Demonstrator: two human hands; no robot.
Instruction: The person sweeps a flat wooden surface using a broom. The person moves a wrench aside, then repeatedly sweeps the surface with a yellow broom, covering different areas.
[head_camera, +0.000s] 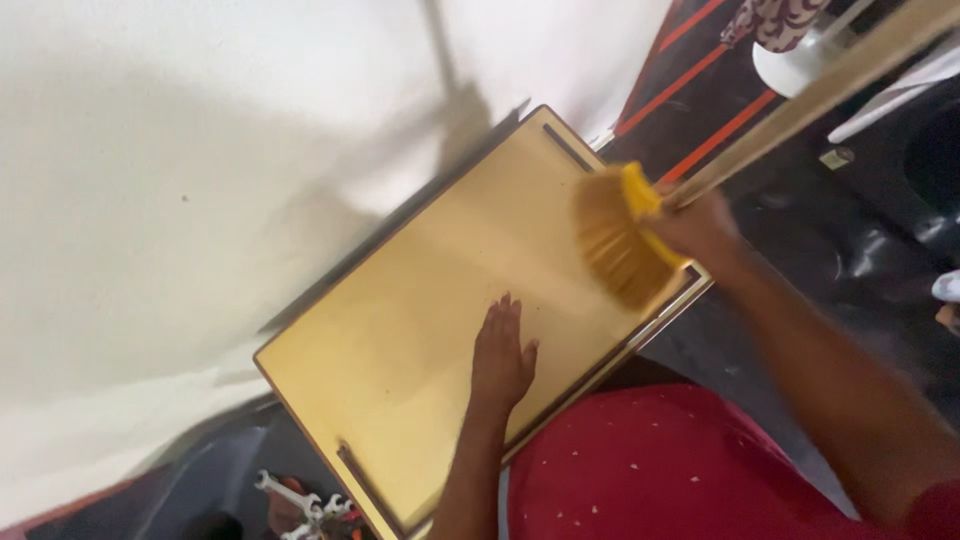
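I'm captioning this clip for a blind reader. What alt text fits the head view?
A person's right hand holds a yellow-bristled brush with a long wooden handle against a golden rectangular tabletop, while the left hand lies flat on it, fingers spread. The table stands by a white wall; the person wears red, and the floor is dark.

Above my right grip (700, 228) the brush's handle (830, 85) runs off the frame; its bristles (612, 240) below are blurred
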